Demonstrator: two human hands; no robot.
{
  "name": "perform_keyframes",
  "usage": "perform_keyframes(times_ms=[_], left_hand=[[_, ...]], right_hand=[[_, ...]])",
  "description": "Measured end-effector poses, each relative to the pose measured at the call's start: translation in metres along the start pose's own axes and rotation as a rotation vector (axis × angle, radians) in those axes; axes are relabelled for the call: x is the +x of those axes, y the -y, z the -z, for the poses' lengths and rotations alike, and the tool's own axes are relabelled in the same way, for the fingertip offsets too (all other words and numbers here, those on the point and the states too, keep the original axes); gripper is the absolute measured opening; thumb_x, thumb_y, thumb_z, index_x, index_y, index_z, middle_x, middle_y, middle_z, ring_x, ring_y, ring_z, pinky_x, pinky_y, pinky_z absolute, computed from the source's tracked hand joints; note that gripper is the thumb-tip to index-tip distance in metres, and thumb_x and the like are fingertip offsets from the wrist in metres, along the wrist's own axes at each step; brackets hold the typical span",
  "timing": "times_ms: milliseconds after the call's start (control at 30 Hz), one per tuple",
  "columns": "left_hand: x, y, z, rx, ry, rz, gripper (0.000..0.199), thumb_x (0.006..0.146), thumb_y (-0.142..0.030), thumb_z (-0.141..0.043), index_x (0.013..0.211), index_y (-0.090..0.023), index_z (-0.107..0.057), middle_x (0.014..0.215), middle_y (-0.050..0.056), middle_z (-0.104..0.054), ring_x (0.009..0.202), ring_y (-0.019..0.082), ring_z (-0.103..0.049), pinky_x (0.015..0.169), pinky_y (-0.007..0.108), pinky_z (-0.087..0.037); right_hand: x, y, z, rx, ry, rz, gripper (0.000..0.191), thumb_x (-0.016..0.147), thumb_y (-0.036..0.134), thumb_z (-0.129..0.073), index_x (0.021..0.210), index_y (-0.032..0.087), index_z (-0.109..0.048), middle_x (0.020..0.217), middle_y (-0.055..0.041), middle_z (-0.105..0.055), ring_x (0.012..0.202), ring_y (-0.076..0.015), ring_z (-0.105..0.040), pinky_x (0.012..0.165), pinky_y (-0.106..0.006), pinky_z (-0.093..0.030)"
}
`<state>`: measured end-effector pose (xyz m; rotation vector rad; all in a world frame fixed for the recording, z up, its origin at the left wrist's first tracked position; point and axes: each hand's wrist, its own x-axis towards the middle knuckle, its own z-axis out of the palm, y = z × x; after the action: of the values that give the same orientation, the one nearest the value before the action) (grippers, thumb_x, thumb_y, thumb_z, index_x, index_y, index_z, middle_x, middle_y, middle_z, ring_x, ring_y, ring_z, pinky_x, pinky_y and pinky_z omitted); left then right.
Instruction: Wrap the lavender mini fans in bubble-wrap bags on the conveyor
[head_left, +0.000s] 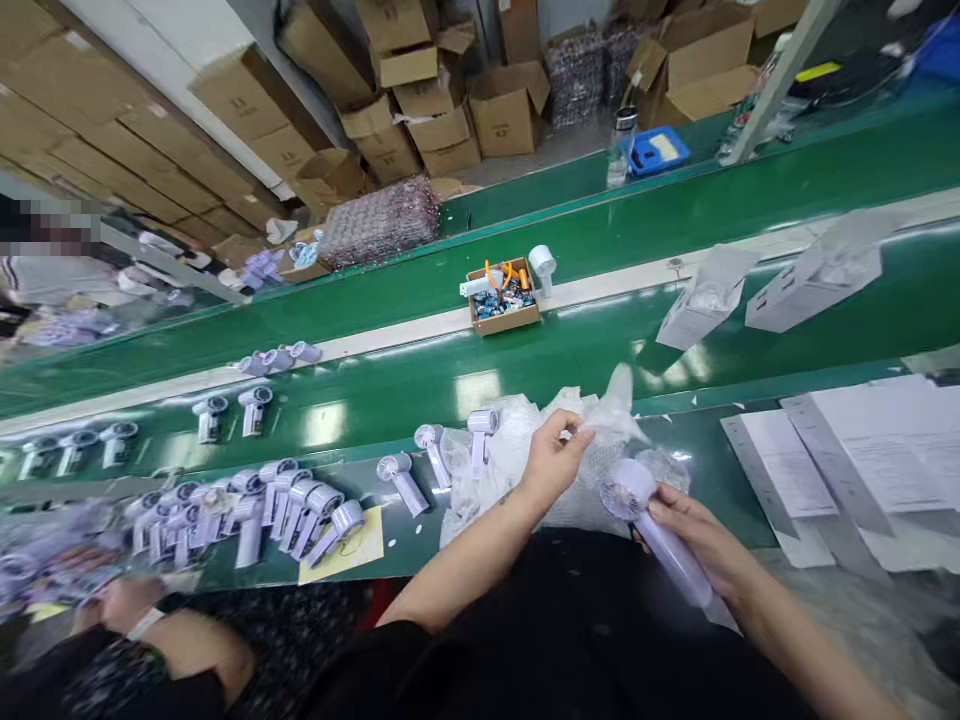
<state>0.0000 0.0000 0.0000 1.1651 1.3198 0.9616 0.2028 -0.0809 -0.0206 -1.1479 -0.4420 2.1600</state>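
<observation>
- Head view: gripping lilac handheld fan [679, 562] by its handle in right hand [694, 525]
- Pinching bubble wrap [619, 405] between thumb and fingers of left hand [556, 452]
- Showing loose handheld fans [409, 490] left of both hands, open carton [508, 323] beyond them

20+ fans [675, 560], 2 wht bxs [688, 323], 1 blue tray [679, 148], 1 parts bx [508, 323]

A factory assembly and packing workshop: long green conveyor belts [397, 375] cross the scene, lined with lilac handheld fans [250, 525]; a co-worker [176, 640] sits at near left, and cardboard cartons [510, 110] are piled along the far side.
</observation>
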Motion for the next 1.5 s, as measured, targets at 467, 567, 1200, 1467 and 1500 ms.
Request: perform_keyframes(times_ms=[467, 567, 1200, 1467, 1500], left_hand=[[-0.041, 0.003, -0.001, 0.364, 0.054, 0.051, 0.024, 0.074, -0.031, -0.058, 0.057, -0.016, -0.052, 0.051, -0.006, -0.042, 0.054, 0.008, -0.039, 0.053, 0.019, -0.031], [-0.042, 0.002, 0.005, 0.292, 0.260, -0.081, 0.010, 0.071, -0.023, -0.059, 0.064, -0.015, -0.058, 0.060, -0.004, -0.053, 0.061, 0.010, -0.047, 0.058, 0.020, -0.035], [-0.054, 0.024, 0.014, 0.606, 0.080, -0.912, 0.016, 0.085, -0.015, -0.045, 0.079, -0.017, -0.060, 0.064, 0.003, -0.048, 0.064, 0.015, -0.044, 0.060, 0.029, -0.039], [-0.040, 0.002, -0.007, 0.506, 0.077, -0.829, 0.012, 0.086, -0.020, -0.046, 0.081, -0.016, -0.055, 0.070, 0.004, -0.052, 0.069, 0.016, -0.048, 0.064, 0.030, -0.041], [-0.041, 0.005, -0.003, 0.586, 0.189, -0.936, 0.011, 0.085, -0.020, -0.047, 0.082, -0.016, -0.056, 0.070, 0.004, -0.053, 0.069, 0.016, -0.047, 0.064, 0.031, -0.041]], right_hand=[[-0.027, 0.006, -0.025, 0.021, 0.085, 0.105, 0.055, 0.059, 0.035, -0.080, 0.109, 0.027, -0.058, 0.080, -0.0032, -0.067, 0.060, -0.0177, -0.061, 0.054, -0.029, -0.047], [-0.029, 0.010, -0.038, -0.048, 0.086, 0.061, 0.072, 0.060, 0.028, -0.079, 0.125, 0.029, -0.048, 0.091, -0.0033, -0.066, 0.065, -0.0171, -0.061, 0.056, -0.029, -0.048], [-0.012, 0.006, -0.046, -0.170, -0.240, 0.130, 0.049, 0.073, 0.034, -0.072, 0.119, 0.032, -0.055, 0.120, -0.0005, -0.059, 0.097, -0.0191, -0.061, 0.074, -0.027, -0.052], [-0.016, 0.019, -0.053, -0.108, -0.271, 0.239, 0.049, 0.074, 0.033, -0.071, 0.119, 0.033, -0.053, 0.114, 0.0002, -0.062, 0.099, -0.0174, -0.060, 0.082, -0.027, -0.049], [-0.017, 0.020, -0.053, -0.088, -0.278, 0.231, 0.049, 0.073, 0.032, -0.072, 0.117, 0.032, -0.053, 0.110, 0.0002, -0.063, 0.096, -0.0167, -0.061, 0.081, -0.027, -0.049]])
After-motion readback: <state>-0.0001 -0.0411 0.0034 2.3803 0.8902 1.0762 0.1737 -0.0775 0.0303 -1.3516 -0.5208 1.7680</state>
